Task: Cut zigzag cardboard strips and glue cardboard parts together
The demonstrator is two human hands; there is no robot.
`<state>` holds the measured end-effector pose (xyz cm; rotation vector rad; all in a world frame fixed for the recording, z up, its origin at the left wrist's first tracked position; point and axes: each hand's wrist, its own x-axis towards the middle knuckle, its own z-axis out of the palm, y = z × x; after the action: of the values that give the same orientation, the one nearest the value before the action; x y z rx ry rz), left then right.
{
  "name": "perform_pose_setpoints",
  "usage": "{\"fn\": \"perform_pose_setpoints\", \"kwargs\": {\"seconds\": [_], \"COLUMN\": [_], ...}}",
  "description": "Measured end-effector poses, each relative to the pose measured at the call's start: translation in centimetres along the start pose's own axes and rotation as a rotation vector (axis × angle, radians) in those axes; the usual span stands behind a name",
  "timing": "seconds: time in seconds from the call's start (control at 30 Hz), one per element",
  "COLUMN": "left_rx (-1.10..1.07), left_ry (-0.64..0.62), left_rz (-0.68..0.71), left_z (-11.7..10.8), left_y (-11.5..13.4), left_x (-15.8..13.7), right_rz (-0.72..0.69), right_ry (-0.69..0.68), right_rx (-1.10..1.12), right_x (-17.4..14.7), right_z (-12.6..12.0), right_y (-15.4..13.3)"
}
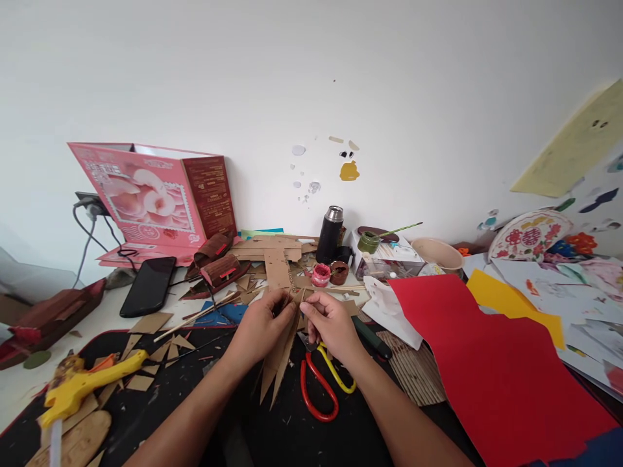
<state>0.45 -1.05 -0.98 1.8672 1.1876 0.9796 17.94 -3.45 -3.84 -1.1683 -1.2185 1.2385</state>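
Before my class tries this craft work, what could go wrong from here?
The narrow brown cardboard piece held in the left hand might crease if squeezed hard.
The metal scissors with red and yellow handles lie close to the right hand, so a careless reach could nick a finger.
The long green paintbrush leans out of a small green-stained jar; a knock could tip both.

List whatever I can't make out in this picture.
All in the head view:
Scissors: blades partly hidden by the right hand and cardboard piece.
Cardboard piece: gripped part covered by the left hand.
Glue stick: lower end cut off by the bottom edge.
Pink box: side-panel print too small to read.
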Motion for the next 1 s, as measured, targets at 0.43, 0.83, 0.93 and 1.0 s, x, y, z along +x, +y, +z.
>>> {"fn": "perform_pose_setpoints", "kwargs": {"seconds": [0.43, 0.83, 0.93, 1.0], "left_rx": [0.013, -0.379, -0.418, -0.445], "left_ry": [-0.052, -0.377, -0.394, -0.399], "left_rz": [-0.021, -0.212, -0.219, -0.235], "left_z": [-0.8, -1.3, -1.3, -1.3], "left_y": [0.6, 0.6, 0.7, 0.8], "left_x": [-0.1, 0.2, 0.1, 0.0], "right_rz": [-0.002, -0.008, -0.013, 0.002], "right_ry": [0.02, 0.113, 0.127, 0.136], "right_rx": [0.066, 0.158, 0.201, 0.211], "right_x": [-0.3, 0.0, -0.1, -0.2], "right_z": [0.1, -0.4, -0.4, -0.4], "right_y": [-0.8, -0.9, -1.2, -1.4]}}
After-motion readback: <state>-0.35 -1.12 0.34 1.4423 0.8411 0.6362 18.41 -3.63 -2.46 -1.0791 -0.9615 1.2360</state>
